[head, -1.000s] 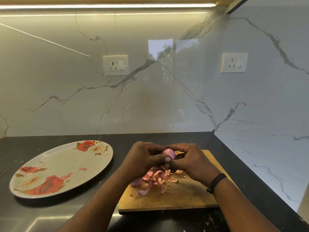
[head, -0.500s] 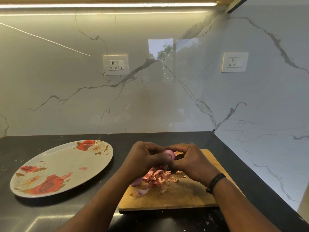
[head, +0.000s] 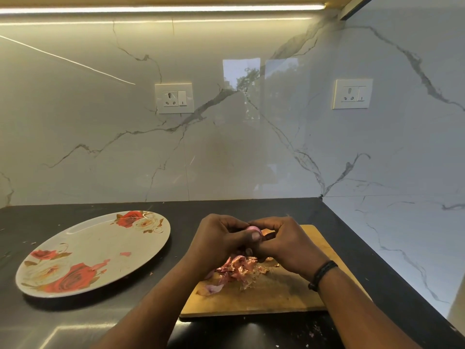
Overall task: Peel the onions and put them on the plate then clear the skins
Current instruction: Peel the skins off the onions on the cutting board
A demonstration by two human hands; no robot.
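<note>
A small pink onion (head: 254, 230) is held between both hands above the wooden cutting board (head: 279, 295). My left hand (head: 219, 238) grips it from the left, thumb across its front. My right hand (head: 284, 241) grips it from the right, fingers curled over the top; most of the onion is hidden. A heap of pink and brown onion skins (head: 237, 269) lies on the board under the hands. The white plate with red roses (head: 83, 253) sits to the left on the counter, with nothing but a tiny pink scrap on it.
The black counter (head: 75, 323) ends at marble walls behind and to the right. Two wall sockets (head: 174, 98) (head: 352, 93) are set in the back wall. Small skin crumbs lie on the counter in front of the board.
Both hands have stayed over the board. The left thumb has slid further over the onion, so less of it shows now.
</note>
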